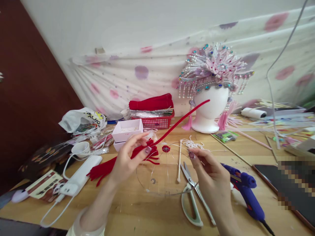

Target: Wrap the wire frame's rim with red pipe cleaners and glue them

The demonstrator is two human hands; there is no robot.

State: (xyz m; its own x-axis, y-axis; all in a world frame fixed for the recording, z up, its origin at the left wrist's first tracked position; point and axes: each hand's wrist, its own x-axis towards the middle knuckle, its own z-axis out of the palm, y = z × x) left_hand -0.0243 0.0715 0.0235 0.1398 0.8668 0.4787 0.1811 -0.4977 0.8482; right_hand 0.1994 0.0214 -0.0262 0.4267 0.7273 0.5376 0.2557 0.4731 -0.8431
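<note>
Red stem runs right and far from the left hand, over the ring

The left hand (pixel 124 159) is almost closed at the fingertips, thumb against fingers, pinching the near end of 1 red stem (pixel 181 120). From there the stem's long axis slants to the right and far side, bending slightly; its free tip shows in front of the foam head (pixel 213 113), and whether it is close to that head cannot be told from 1 view.

The right hand (pixel 213 170) has thumb and forefinger drawn together on the right part of the wire ring (pixel 169 195), other fingers curled. The ring spans the gap between the 2 hands, its near arc hanging toward the scissors (pixel 191 182). The left fingertips also seem to meet its far left part, though the grip there is hidden.

The relation that seems to matter most: the stem's held end sits at the ring's far left edge, while most of its length points away from the ring. The left hand is nearer the stem; the right is well apart from the held end. A red disc (pixel 166 148) shows between the hands, just right of that end; whether the ring bears it is unclear.
</note>
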